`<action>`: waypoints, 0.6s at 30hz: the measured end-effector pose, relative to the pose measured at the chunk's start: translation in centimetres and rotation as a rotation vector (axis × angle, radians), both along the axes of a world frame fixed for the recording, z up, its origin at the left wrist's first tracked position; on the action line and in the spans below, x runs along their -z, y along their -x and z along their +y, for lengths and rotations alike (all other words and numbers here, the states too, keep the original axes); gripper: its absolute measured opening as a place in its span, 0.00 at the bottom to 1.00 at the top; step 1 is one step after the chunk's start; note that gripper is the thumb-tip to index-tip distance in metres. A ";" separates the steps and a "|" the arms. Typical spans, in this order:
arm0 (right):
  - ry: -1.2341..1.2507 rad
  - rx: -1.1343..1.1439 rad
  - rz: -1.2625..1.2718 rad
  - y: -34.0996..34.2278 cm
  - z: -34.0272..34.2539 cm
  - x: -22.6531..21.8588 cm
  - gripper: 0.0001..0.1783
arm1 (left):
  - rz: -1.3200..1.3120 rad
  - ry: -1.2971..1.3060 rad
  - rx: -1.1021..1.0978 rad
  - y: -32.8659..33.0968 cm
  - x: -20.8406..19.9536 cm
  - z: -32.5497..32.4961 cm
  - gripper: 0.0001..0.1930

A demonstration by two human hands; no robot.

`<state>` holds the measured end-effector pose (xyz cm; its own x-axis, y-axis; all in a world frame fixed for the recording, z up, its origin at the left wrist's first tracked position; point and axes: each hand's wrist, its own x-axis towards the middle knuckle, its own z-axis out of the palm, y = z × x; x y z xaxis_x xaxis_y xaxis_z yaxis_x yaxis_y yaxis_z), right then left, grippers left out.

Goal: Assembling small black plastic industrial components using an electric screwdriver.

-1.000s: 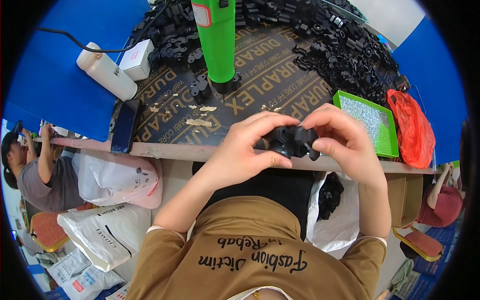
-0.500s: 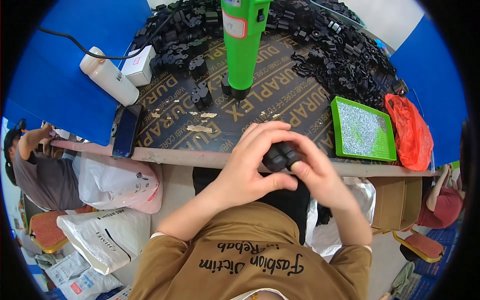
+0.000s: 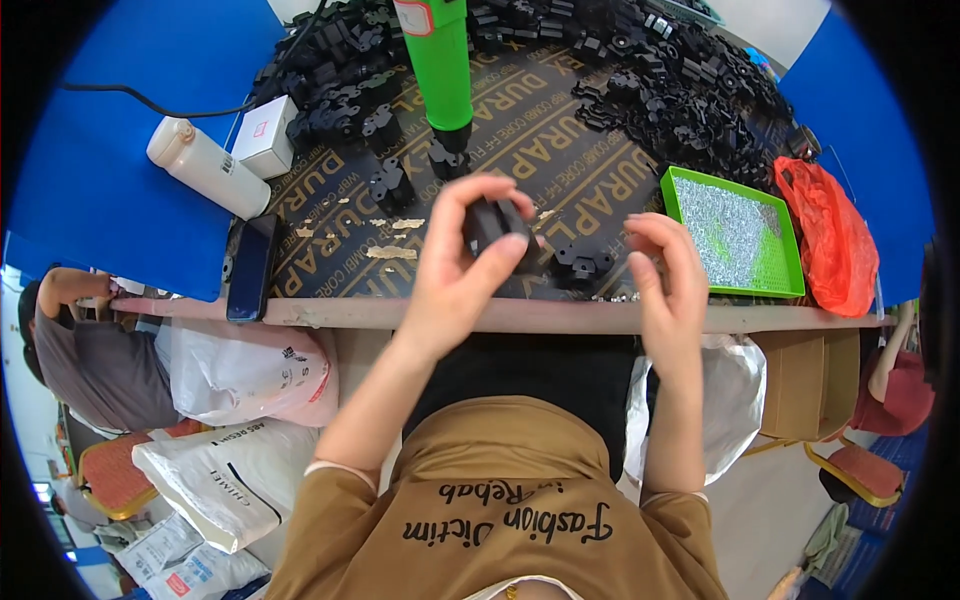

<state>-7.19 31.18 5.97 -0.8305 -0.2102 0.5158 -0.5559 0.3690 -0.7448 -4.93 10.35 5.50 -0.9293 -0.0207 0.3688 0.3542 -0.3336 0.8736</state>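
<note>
The left hand (image 3: 452,268), at the middle of the frame, has its grip pinching a black part (image 3: 486,222) between thumb and fingers; they half hide it, so its exact shape is hard to tell. Right of centre, the right hand (image 3: 672,275) has its grip spread, near a second part (image 3: 583,262) on the worktop (image 3: 620,190). A green driver (image 3: 440,75) shows upper centre, a tray (image 3: 745,289) at right.

This is a workshop: black parts (image 3: 690,110) lie heaped on the bench (image 3: 325,258) near a green power tool (image 3: 440,75), with people (image 3: 95,355) either side.
</note>
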 end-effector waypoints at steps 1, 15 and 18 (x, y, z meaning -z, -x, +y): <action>-0.164 -0.011 0.029 0.6 1.5 0.7 0.19 | 0.029 0.203 -0.053 1.1 -0.5 -0.7 0.20; -0.262 -0.071 0.017 0.2 0.8 3.7 0.25 | 0.180 1.038 0.123 9.5 2.3 3.3 0.22; -0.209 -0.040 -0.096 -0.3 0.9 3.4 0.26 | 0.069 0.987 0.174 8.5 2.9 3.8 0.22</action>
